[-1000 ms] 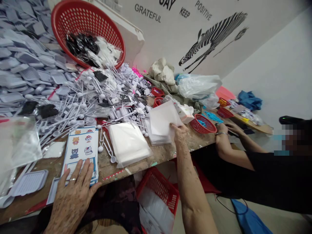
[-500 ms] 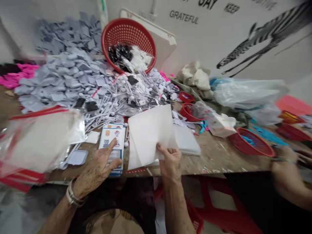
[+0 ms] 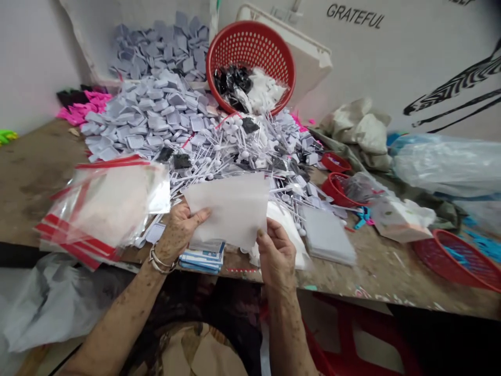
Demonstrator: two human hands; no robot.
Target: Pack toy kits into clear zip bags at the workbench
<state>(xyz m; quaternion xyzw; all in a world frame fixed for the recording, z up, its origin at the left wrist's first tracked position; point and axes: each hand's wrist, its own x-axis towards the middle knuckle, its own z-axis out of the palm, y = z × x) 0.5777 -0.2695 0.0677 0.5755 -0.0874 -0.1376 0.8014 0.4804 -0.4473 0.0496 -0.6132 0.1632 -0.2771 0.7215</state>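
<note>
A white, slightly see-through sheet (image 3: pixel 230 209) is held up above the table's front edge. My left hand (image 3: pixel 178 232) pinches its left side, thumb on top. At the lower right corner, my right hand (image 3: pixel 277 253) grips the same sheet between thumb and curled fingers. Below the sheet lies a stack of blue-edged printed cards (image 3: pixel 201 261), mostly covered by it. More white sheets (image 3: pixel 289 230) lie loose behind my right hand. A neat stack of whitish sheets (image 3: pixel 331 237) sits farther right.
Clear bags with red edges (image 3: pixel 105 203) lie at left. Behind spreads a heap of pale plastic pieces (image 3: pixel 152 115) and white sticks (image 3: pixel 235 146). A red basket (image 3: pixel 250 36) leans at the back. Small red baskets (image 3: pixel 340 190) and a white box (image 3: pixel 399 219) stand right.
My left hand has left the printed cards and taken the sheet's left side. The sheet has moved left over the cards, now held in both hands. The view has shifted left.
</note>
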